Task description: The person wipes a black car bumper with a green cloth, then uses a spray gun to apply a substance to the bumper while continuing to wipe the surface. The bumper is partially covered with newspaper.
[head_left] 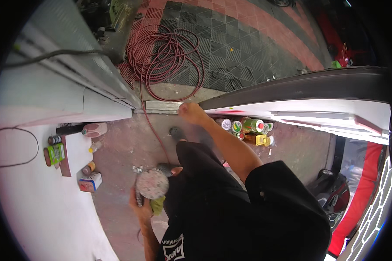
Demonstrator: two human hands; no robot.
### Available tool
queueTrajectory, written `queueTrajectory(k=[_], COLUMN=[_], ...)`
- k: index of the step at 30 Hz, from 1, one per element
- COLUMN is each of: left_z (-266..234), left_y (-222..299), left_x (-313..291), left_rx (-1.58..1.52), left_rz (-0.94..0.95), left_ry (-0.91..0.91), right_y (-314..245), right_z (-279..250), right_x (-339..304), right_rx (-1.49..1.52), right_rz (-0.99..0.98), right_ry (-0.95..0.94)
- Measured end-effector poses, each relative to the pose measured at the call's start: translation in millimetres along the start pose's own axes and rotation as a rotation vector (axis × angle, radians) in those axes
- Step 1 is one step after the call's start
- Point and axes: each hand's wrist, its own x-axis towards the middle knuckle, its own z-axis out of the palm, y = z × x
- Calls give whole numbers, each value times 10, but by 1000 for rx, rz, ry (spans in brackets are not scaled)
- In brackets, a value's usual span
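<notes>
My left hand (140, 210) is closed around the handle of a spray gun (139, 195), with its round, paint-speckled cup (152, 183) uppermost. A yellow-green cloth (157, 205) hangs just below the cup, beside the same hand. My right arm stretches forward, and my right hand (190, 112) is closed at the free edge of a white door (244, 108) with a dark top edge. The fingertips of that hand are hidden, though it appears to grip the door's edge.
A dark red hose (161, 65) lies coiled on the tiled floor (222, 35) ahead, and one length runs past my feet. Several cans (250, 126) stand at right behind the door. Bottles and a tin (90, 182) line the white left wall (39, 204). A metal threshold (161, 106) crosses the doorway.
</notes>
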Motion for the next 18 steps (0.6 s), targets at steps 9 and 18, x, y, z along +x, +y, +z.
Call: queueTrajectory(k=[9,18], left_z=[595,1024], left_y=[239,139], left_x=[519,1215], left_rx=[203,302], left_rz=[52,-230], left_ry=[-220,-131], right_y=[640,229], right_z=[1068,1407], right_x=[440,3116], right_rx=[346,384], right_rz=[206,183], right_ry=[-25,15])
